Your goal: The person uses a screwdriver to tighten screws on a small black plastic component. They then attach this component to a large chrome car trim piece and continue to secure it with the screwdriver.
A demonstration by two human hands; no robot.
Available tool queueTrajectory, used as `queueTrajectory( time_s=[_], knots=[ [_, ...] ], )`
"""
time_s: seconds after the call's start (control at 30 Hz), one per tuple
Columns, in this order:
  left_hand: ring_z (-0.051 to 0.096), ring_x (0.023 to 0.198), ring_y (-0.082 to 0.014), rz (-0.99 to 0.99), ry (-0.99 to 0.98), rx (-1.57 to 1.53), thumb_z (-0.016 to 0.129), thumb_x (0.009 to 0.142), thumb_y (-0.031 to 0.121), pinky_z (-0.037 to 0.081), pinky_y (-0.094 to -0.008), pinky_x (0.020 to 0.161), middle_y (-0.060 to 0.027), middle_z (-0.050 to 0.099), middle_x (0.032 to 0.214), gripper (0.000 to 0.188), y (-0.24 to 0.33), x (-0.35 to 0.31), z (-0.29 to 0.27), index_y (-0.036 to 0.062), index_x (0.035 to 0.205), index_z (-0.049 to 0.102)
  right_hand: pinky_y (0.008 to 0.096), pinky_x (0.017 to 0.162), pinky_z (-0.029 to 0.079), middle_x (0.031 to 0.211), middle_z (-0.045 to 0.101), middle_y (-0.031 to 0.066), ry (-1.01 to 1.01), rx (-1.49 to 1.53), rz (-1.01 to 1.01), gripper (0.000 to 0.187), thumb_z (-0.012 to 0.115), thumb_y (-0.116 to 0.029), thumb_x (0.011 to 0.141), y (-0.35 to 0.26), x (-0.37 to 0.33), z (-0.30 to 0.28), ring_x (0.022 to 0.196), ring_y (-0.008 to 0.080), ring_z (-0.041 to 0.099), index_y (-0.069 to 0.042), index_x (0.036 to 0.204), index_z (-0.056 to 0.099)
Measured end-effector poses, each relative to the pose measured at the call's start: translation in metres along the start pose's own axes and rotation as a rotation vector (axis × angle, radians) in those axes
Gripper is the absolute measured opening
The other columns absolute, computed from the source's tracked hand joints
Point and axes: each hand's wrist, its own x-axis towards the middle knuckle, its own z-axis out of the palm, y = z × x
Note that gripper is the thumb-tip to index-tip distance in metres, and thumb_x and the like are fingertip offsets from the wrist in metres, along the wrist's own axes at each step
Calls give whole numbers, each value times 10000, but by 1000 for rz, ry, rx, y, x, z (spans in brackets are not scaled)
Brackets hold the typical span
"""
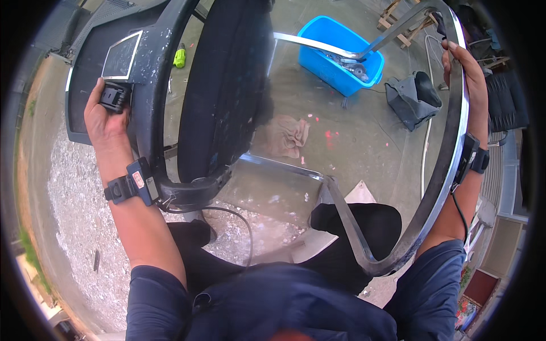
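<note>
An overturned chair with a metal-tube frame (455, 119) and a black padded part (224, 85) stands tilted before me. My right hand (469, 62) wraps its fingers round the frame's curved tube at the far right. My left hand (108, 116) is closed on a black blocky, ribbed object (115, 98); its kind is unclear. That object is against the chair's scuffed black outer shell (151, 74), which has a silver-edged panel (121, 55). Most of the left fingers are hidden. Bare tubes cross between the padded part and the curved tube.
A blue plastic tub (335, 54) with metal parts stands beyond the frame. Right of it sits a dark grey bag (414, 99). A crumpled cloth (287, 136) and a yellow-green tool (180, 57) lie on the floor. White chips and dust (85, 199) cover the ground at left.
</note>
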Motion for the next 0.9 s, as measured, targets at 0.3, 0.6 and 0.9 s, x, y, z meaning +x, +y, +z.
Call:
queueTrajectory(
  time_s=[0.3, 0.6, 0.9],
  knots=[
    [695, 928, -276, 33, 137, 127, 637, 927, 56, 572, -421, 834, -145, 694, 1016, 148, 39, -25, -39, -30, 1047, 624, 224, 662, 435, 779, 674, 41, -23, -21, -81, 262, 624, -265, 942, 20, 30, 37, 682, 103, 599, -15, 947, 703],
    [703, 878, -270, 64, 301, 210, 648, 919, 45, 587, -415, 797, -143, 699, 973, 129, 53, -19, -66, -32, 1021, 628, 223, 682, 454, 801, 661, 38, -119, -14, -22, 277, 592, -237, 970, 75, 82, 71, 747, 89, 604, 0, 1075, 690],
    [694, 931, -295, 17, 331, 206, 606, 940, 59, 576, -430, 840, -165, 688, 1030, 168, 54, -4, -98, -50, 1067, 605, 281, 479, 430, 685, 625, 50, -18, -5, 274, 288, 673, -292, 881, 79, 114, 147, 531, 111, 557, -4, 880, 669]
  ],
)
